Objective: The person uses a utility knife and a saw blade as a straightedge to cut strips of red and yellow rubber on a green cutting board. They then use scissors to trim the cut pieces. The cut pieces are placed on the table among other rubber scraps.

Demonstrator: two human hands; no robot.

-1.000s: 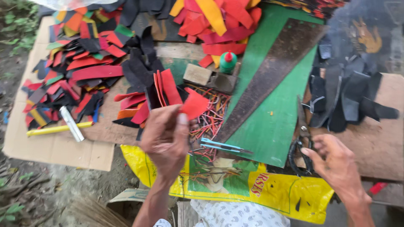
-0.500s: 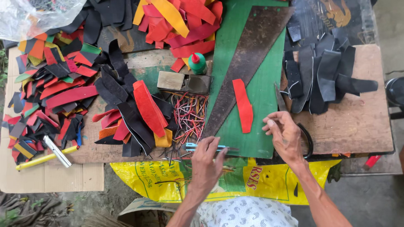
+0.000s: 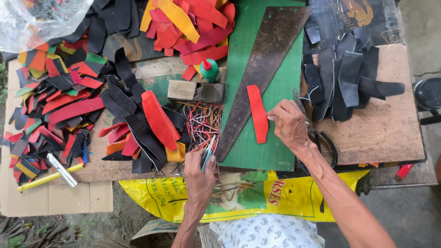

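Red strip lies long axis near-far, just left of right hand, fingertips touching; left hand grips thin tool, perhaps knife.

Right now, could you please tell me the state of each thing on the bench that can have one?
Red strip: flat on the green mat, right hand beside it.
Saw blade: lying rusty across the mat.
Green bottle: upright, red cap on.
Scissors: flat under the right wrist.
Thin tool: held in the left hand.
Clear bag: holding scraps.
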